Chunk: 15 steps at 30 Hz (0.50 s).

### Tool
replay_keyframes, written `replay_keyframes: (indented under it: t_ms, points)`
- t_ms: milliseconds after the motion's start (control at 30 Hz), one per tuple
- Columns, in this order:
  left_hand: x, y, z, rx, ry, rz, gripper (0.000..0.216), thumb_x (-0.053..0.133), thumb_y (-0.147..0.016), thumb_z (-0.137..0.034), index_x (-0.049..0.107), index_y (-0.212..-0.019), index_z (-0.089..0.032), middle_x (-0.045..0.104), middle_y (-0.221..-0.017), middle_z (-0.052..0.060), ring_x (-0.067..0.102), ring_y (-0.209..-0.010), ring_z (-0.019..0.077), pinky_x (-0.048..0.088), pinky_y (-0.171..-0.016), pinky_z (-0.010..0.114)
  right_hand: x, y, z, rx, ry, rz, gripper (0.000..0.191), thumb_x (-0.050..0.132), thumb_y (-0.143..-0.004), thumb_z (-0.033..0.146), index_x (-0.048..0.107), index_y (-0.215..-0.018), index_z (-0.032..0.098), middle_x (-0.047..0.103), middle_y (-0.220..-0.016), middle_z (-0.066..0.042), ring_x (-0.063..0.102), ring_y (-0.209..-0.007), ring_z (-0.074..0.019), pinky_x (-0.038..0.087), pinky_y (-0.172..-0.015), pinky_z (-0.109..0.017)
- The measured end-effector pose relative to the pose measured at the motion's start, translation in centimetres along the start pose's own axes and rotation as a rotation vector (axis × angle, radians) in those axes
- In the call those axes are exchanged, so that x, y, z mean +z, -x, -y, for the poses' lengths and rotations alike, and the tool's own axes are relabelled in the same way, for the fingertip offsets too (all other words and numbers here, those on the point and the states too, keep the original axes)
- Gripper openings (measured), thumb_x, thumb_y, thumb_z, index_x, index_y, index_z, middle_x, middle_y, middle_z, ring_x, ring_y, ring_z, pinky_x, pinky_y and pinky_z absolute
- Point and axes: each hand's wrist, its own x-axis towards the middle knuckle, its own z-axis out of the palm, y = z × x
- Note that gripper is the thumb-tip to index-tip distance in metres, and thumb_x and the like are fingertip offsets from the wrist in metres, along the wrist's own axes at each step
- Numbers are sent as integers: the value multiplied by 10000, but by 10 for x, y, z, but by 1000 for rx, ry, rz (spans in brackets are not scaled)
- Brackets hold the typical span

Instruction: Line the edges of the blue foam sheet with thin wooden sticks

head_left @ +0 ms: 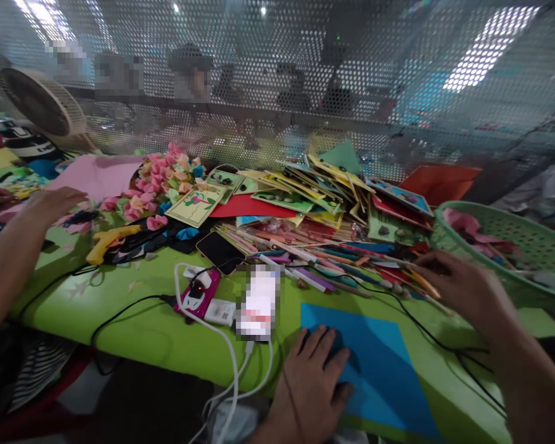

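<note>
My left hand (312,382) lies flat, fingers spread, on the near corner of a blue paper sheet (374,364) on the green table. My right hand (462,287) reaches out to the right over a heap of coloured pens and pencils (324,256). Its fingertips touch the pencils; whether it grips one is blurred. Behind the pencils lies a pile of decorated cards (314,188).
A green plastic basket (513,237) stands at the right. A black phone (219,251), a pink device (198,295) with white cables, a yellow glue gun (111,240) and paper flowers (164,179) lie left of centre. Another person's arm (13,246) rests at far left. A mesh screen backs the table.
</note>
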Motion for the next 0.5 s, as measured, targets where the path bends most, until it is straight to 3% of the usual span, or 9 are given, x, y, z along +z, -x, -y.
replay_keyframes:
  t_ms: [167,233,367,433,500]
  points:
    - [-21,-6,-6,-59,273,-78,409,550,-995,-378,589,-1397,-315,570,-1512,4,467,-1444,245,297,-1256,504,-5,50,-22,184,-355,53,335,741,-682,639,679,-772,322,739,-817,-72,670,-730,-274,548,-714,-448]
    - [-30,-16,-12,-131,484,-154,398,581,-971,-342,627,-1360,-272,636,-1435,52,545,-1368,255,376,-1205,479,1,64,-16,252,-567,81,383,818,-626,601,690,-786,277,719,-796,-55,663,-742,-240,554,-705,-378]
    - [-40,-56,-25,-423,1151,-401,512,563,-983,-453,540,-1439,-222,649,-1391,128,619,-1270,255,478,-1096,424,19,78,12,305,-799,136,395,873,-614,537,688,-770,225,667,-704,-23,612,-678,-175,516,-611,-271]
    - [-42,-83,-29,-525,1398,-558,520,583,-957,-523,573,-1373,-211,689,-1306,124,654,-1204,253,497,-1051,406,28,79,25,261,-847,170,378,871,-634,518,682,-756,214,645,-684,-17,597,-657,-163,513,-604,-264]
    - [-44,-108,-30,-524,1494,-676,468,674,-888,-557,662,-1187,-198,738,-1135,102,688,-1087,235,505,-1001,370,35,78,35,229,-870,245,384,864,-648,512,696,-808,206,661,-724,-25,614,-671,-174,534,-620,-281]
